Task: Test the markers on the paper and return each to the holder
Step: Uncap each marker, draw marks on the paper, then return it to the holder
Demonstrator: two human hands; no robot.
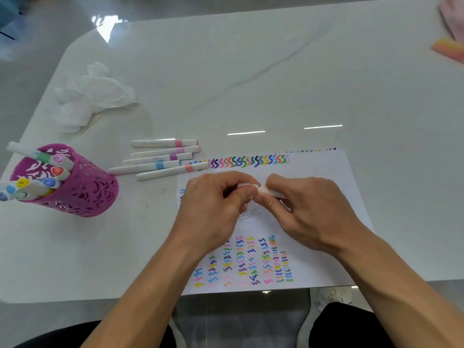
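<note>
The white table (276, 71) carries everything noted here. The paper (326, 197) lies flat at the near edge, in front of me. It has a row of coloured squiggles along its far edge and several columns of squiggles on its near part.

The purple cut-out holder (82, 192) stands upright at my left, well apart from the paper. The markers in the holder (37, 172) lean out to the left with their coloured end caps showing. A crumpled white tissue (93, 94) lies beyond the holder, towards the far left corner.

My left hand (213, 204) and my right hand (308, 209) meet over the middle of the paper, and both have their fingers curled. Five loose markers (163, 159) lie side by side on the table between the holder and the paper. Their bodies are white with pink, purple, blue and salmon bands, and the nearest one has its tip overlapping the corner of the paper.

The held marker (263, 190) is a white barrel lying roughly level between my two hands. My left fingers wrap one end and my right thumb and fingers pinch the other. I cannot tell its colour, or whether its cap is on.
</note>
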